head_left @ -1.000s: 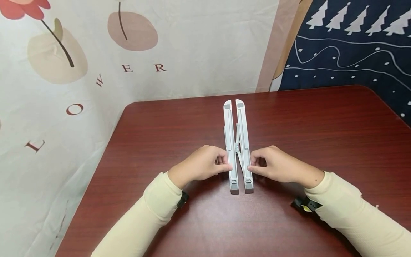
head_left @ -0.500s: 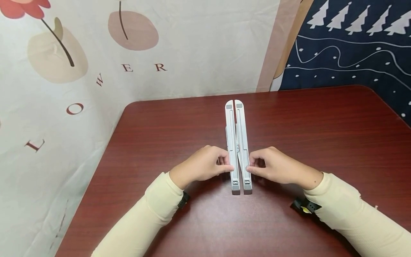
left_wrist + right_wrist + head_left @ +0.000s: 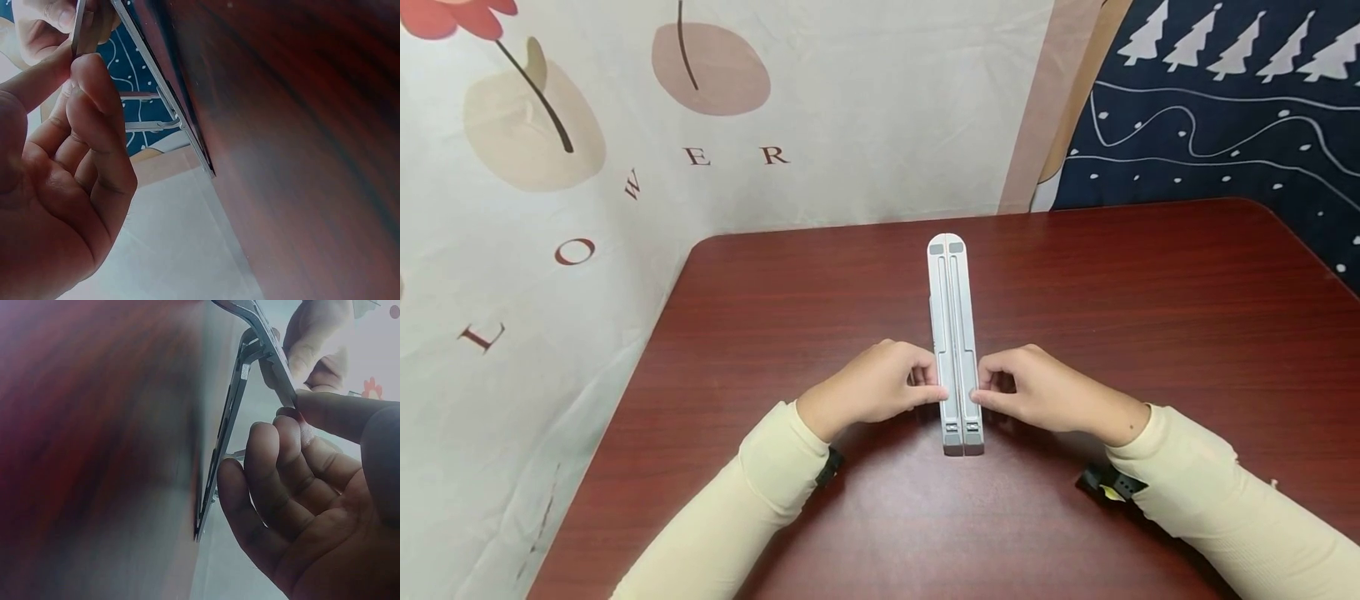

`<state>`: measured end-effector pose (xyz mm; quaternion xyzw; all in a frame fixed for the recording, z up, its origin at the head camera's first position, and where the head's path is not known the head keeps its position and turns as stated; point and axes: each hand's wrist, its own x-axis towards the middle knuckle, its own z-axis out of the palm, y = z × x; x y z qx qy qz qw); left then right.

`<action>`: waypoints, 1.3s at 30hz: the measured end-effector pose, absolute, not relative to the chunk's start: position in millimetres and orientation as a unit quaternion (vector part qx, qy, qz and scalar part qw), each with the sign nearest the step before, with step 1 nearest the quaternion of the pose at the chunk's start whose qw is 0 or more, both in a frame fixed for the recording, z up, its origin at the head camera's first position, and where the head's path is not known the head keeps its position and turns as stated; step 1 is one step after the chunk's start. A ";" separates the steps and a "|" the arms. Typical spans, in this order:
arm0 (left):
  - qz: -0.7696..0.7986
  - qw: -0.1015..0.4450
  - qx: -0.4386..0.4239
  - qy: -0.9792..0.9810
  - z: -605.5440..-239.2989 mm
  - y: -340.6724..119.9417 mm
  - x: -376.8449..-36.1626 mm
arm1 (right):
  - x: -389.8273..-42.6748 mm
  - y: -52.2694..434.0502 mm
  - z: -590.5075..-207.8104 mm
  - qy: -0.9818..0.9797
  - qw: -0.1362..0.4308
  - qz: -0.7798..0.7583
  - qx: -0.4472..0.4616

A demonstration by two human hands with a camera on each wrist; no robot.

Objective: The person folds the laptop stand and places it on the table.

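Two hands on one folding stand [image 3: 954, 342], pinching from opposite sides near its near end. Left hand [image 3: 872, 390]: thumb and curled fingers [image 3: 87, 94] pinch the left bar. Right hand [image 3: 1045, 390]: same grip on the right bar, fingers [image 3: 275, 456] curled. Both sit equally near. The bars lie touching, side by side. Long axis runs from near edge to far edge, roughly mid surface [image 3: 1150, 333]; the far end stops short of the far edge. Printed cloth [image 3: 587, 167] hangs beyond.

table [image 3: 1150, 283]: dark red wood | wall: floral cloth [image 3: 587, 167] | right: navy tree-print cloth [image 3: 1225, 108]
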<state>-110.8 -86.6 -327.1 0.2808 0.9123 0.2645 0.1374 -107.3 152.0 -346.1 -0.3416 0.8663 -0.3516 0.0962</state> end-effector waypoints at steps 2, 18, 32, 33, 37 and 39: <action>0.263 0.136 0.281 0.913 -326.8 -86.4 -110.5 | -107.0 151.5 -345.8 0.868 0.095 -0.350 -0.340; 0.262 0.139 0.283 0.912 -324.9 -86.8 -109.1 | -105.5 150.4 -345.4 0.869 0.092 -0.350 -0.338; 0.239 0.139 0.276 0.921 -325.1 -88.1 -109.3 | -107.3 151.3 -343.3 0.863 0.108 -0.346 -0.352; 0.236 0.139 0.276 0.921 -324.9 -88.2 -109.2 | -107.5 152.1 -343.0 0.861 0.111 -0.346 -0.354; 0.237 0.141 0.274 0.921 -324.1 -87.8 -108.9 | -108.7 155.2 -341.4 0.864 0.113 -0.344 -0.350; 0.238 0.142 0.274 0.921 -324.2 -87.6 -108.8 | -109.4 156.7 -340.2 0.867 0.107 -0.346 -0.342</action>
